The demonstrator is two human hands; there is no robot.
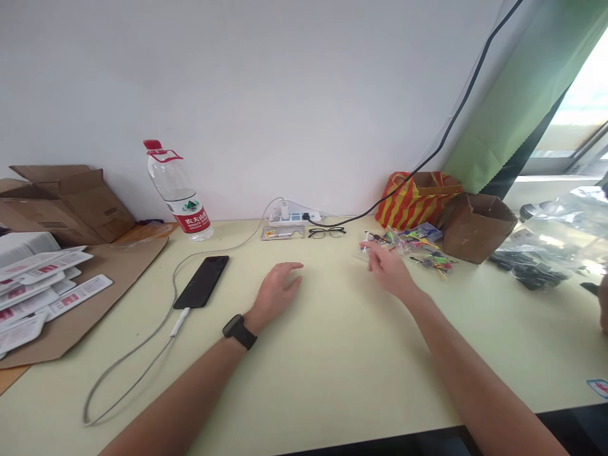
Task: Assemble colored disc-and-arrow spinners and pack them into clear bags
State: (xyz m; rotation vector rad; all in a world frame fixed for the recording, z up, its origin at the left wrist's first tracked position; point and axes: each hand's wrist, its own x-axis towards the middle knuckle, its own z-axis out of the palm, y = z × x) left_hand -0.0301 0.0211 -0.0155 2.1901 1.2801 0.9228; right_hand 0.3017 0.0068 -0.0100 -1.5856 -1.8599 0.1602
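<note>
My left hand (277, 292) rests on the pale table with its thumb and forefinger apart and nothing between them; a black watch is on that wrist. My right hand (388, 271) is raised a little at the right, fingers closed at their tips on a small clear plastic packet (363, 247) with something whitish in it, too small to make out. Just beyond that hand lies a pile of small colourful packets (427, 244). Left of my left hand is a black phone (202, 282), joined to a white charging cable (179, 323).
Along the wall stand a large water bottle (183, 196), a power strip (292, 215), a flat clear case (282, 233), glasses (327, 232), a striped bag (403, 202) and an open cardboard box (477, 228). White printed cards (78, 297) lie left. A clear plastic bag (546, 247) and part of another person's hand (603, 301) are right.
</note>
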